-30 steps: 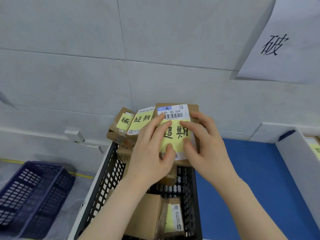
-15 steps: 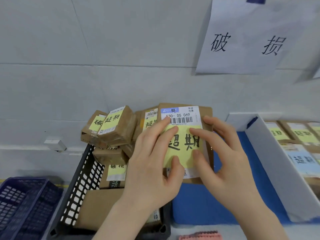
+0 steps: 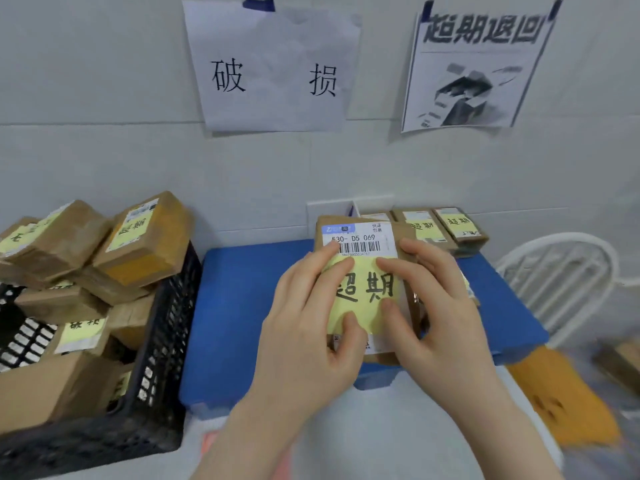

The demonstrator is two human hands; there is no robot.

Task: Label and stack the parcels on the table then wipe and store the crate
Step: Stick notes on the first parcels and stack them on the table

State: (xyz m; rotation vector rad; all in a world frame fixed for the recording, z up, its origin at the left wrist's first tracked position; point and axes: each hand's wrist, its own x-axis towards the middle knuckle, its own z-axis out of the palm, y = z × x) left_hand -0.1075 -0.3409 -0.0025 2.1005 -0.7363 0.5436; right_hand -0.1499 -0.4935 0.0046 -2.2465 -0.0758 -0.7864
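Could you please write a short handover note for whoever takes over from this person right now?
Left hand: fingers and thumb press on the yellow note stuck to the parcel.
Right hand: likewise, at the parcel's right side.
Parcel: over the blue table, in front of the labelled stack at its back right. Whether it rests on the table is unclear.
Done: this parcel carries its note; a few are stacked.
Left: place this one, then stack the other parcels piled in the black crate, several already noted. Then wipe and store the crate.
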